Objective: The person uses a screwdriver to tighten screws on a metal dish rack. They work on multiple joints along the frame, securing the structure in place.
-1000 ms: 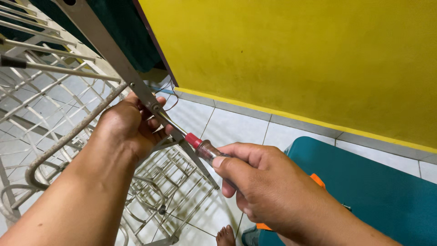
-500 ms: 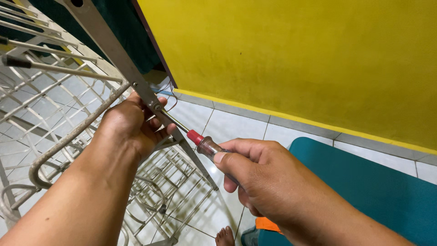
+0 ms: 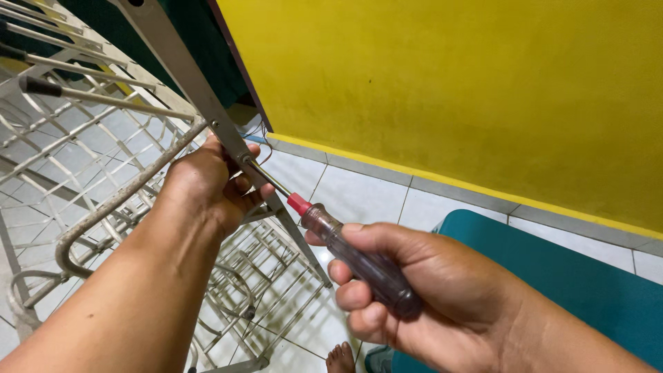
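Your right hand (image 3: 428, 290) fisted on screwdriver (image 3: 345, 245), tip at screw (image 3: 244, 159); your left hand (image 3: 210, 183) clamped round metal bar (image 3: 179, 65) of wire rack (image 3: 83, 159).

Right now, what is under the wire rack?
Through the wire rack you can see white floor tiles and some toes. The left hand and arm cover part of the floor, so what lies there is hidden.

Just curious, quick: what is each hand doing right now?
Left hand: closed on the metal bar.
Right hand: closed on the screwdriver.
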